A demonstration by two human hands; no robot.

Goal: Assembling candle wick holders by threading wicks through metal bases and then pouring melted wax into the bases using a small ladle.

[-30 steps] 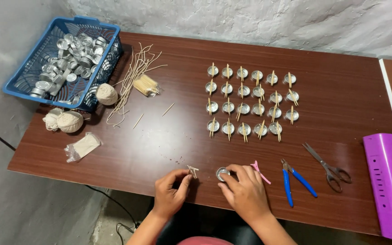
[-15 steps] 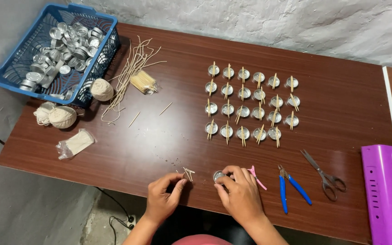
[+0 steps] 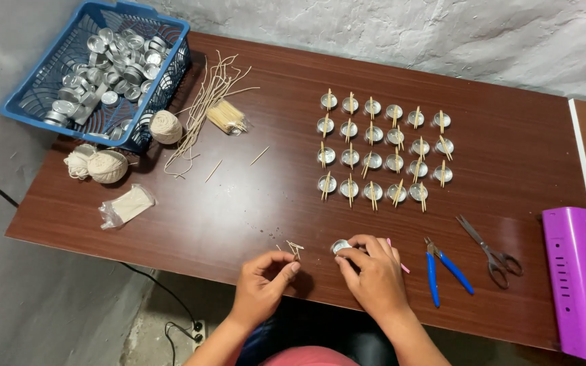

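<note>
In the head view I look down on a dark brown tabletop (image 3: 252,203). My left hand (image 3: 262,285) is at the near edge, and its grip is together: thumb and forefinger pinch a few small wooden sticks (image 3: 294,249), which stand just above the wood. My right hand (image 3: 374,274) is just beside it to the right, and its fingers are clamped on a small metal cup (image 3: 340,246) that rests on the tabletop. A thin pink stick (image 3: 401,266) shows from under this hand.

To the right of my right hand lie blue-handled pliers (image 3: 445,268), then scissors (image 3: 491,247), and at the right edge a purple device (image 3: 578,285).

Farther on the tabletop stands a grid of metal cups with sticks across them (image 3: 382,149), in four rows. At the far left a blue basket (image 3: 38,102) holds many empty metal cups. Near it I see loose wick strings (image 3: 208,102), a bundle of sticks (image 3: 226,117), balls of white thread (image 3: 108,166) and a small plastic bag (image 3: 128,205).
</note>
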